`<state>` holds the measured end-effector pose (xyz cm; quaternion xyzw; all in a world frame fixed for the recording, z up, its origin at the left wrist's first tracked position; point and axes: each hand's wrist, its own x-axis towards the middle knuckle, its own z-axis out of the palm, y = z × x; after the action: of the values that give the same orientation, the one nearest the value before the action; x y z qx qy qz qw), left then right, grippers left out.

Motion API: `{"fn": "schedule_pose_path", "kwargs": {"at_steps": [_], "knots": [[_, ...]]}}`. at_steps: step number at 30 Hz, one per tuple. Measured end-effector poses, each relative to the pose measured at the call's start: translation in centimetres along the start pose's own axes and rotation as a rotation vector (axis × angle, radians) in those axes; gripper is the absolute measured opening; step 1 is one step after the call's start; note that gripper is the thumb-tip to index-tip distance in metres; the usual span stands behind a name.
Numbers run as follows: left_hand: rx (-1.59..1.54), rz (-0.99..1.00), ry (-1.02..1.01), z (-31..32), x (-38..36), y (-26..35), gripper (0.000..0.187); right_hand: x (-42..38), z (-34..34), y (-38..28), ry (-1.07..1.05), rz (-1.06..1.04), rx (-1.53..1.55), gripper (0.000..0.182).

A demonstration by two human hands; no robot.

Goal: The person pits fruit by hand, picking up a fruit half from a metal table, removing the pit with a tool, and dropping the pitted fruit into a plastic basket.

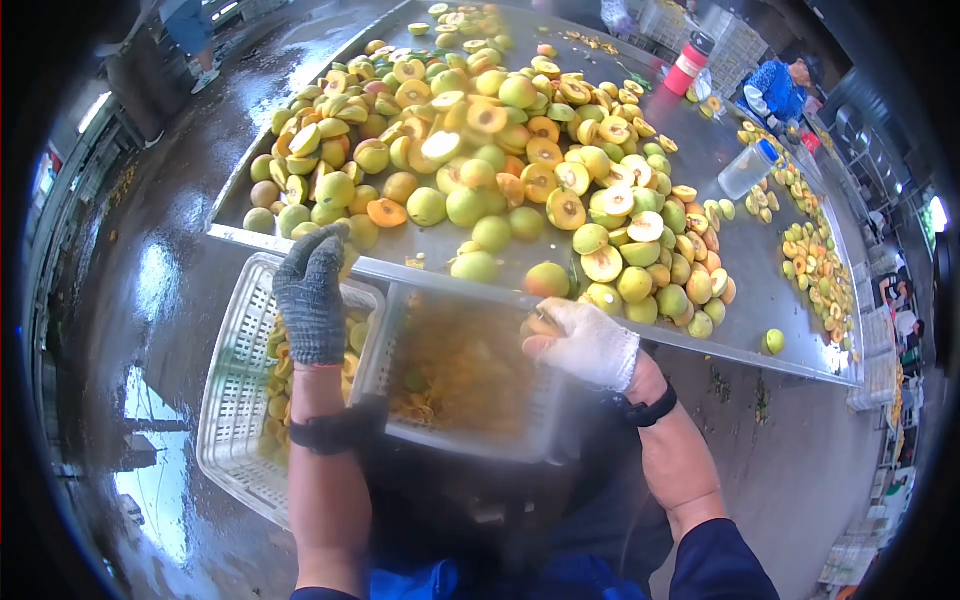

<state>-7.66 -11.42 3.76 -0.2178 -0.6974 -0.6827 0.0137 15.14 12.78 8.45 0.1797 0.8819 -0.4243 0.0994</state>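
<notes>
My left hand [312,295], in a grey knit glove, is above the white basket [235,375] at the table's near edge. Its fingers are curled around a yellowish peach [349,260], mostly hidden by the glove. My right hand [590,345] wears a white glove and is closed beside the right-hand bin; a small thing at its fingertips is too blurred to name. Between my hands, that bin [545,415] holds orange-brown scraps behind a blurred patch. Green-yellow peaches [466,207], whole and halved, are heaped on the metal table [740,345] ahead.
A red bottle [688,66] and a clear jar with a blue lid [747,170] stand on the table. Smaller heaps of peach pieces [815,275] lie along its right side. A person in blue [778,92] is at the far right. Wet floor [150,300] shows left.
</notes>
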Motion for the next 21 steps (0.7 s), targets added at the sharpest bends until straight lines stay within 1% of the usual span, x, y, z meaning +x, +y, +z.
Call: {"fn": "schedule_pose_path", "kwargs": {"at_steps": [1, 2, 4, 5, 6, 8, 9, 10, 12, 13, 15, 17, 18, 19, 20, 21], "knots": [[0.09, -0.105, -0.004, -1.4, 0.2, 0.3, 0.036, 1.6, 0.9, -0.3, 0.148, -0.085, 0.013, 0.042], [0.097, -0.059, 0.104, -2.0, 0.0, 0.4, 0.036, 2.4, 0.8, -1.0, 0.305, -0.195, -0.139, 0.045], [0.112, 0.033, 0.308, -1.6, -0.5, 1.8, 0.037, 6.2, 0.5, -4.4, 0.269, -0.09, -0.278, 0.047], [0.035, 0.008, 0.324, -1.8, -0.4, 1.6, 0.038, 8.6, 0.6, -5.6, 0.263, -0.138, -0.333, 0.047], [0.004, -0.035, 0.318, -1.9, -0.3, 1.3, 0.038, 11.2, 0.9, -6.6, 0.259, -0.186, -0.391, 0.048], [-0.065, -0.118, 0.311, -1.7, 0.1, 0.7, 0.039, 16.6, 2.0, -7.8, 0.218, -0.315, -0.475, 0.055], [-0.111, -0.177, 0.296, -1.7, 0.3, 1.1, 0.038, 19.3, 2.7, -8.6, 0.148, -0.334, -0.496, 0.054], [-0.077, -0.177, 0.27, -1.7, 0.4, 1.4, 0.037, 20.0, 2.9, -10.7, 0.051, -0.272, -0.523, 0.054], [-0.004, -0.179, 0.211, -1.8, 0.7, 1.5, 0.036, 21.9, 3.9, -12.7, -0.054, -0.293, -0.654, 0.047], [-0.059, -0.151, 0.233, -1.5, 0.9, 1.0, 0.034, 23.3, 4.4, -12.5, -0.018, -0.341, -0.672, 0.044], [-0.052, -0.136, 0.235, -1.2, 0.8, 0.7, 0.032, 25.4, 5.5, -12.0, 0.05, -0.433, -0.702, 0.039], [-0.02, -0.123, 0.2, -1.2, 1.0, 0.0, 0.031, 25.3, 5.4, -11.9, 0.063, -0.346, -0.661, 0.034], [-0.044, -0.16, 0.167, -1.3, 1.0, -0.4, 0.033, 24.9, 5.1, -11.9, 0.071, -0.3, -0.638, 0.031], [-0.068, -0.196, 0.133, -1.3, 0.9, -0.5, 0.035, 25.5, 5.2, -10.8, 0.18, -0.339, -0.577, 0.028], [-0.097, -0.229, 0.097, -1.2, 1.0, -0.5, 0.036, 25.0, 4.5, -9.9, 0.112, -0.248, -0.317, 0.028], [-0.142, -0.221, 0.067, -0.7, 0.9, -0.4, 0.041, 23.0, 3.5, -10.2, 0.047, -0.156, -0.059, 0.029]]}}
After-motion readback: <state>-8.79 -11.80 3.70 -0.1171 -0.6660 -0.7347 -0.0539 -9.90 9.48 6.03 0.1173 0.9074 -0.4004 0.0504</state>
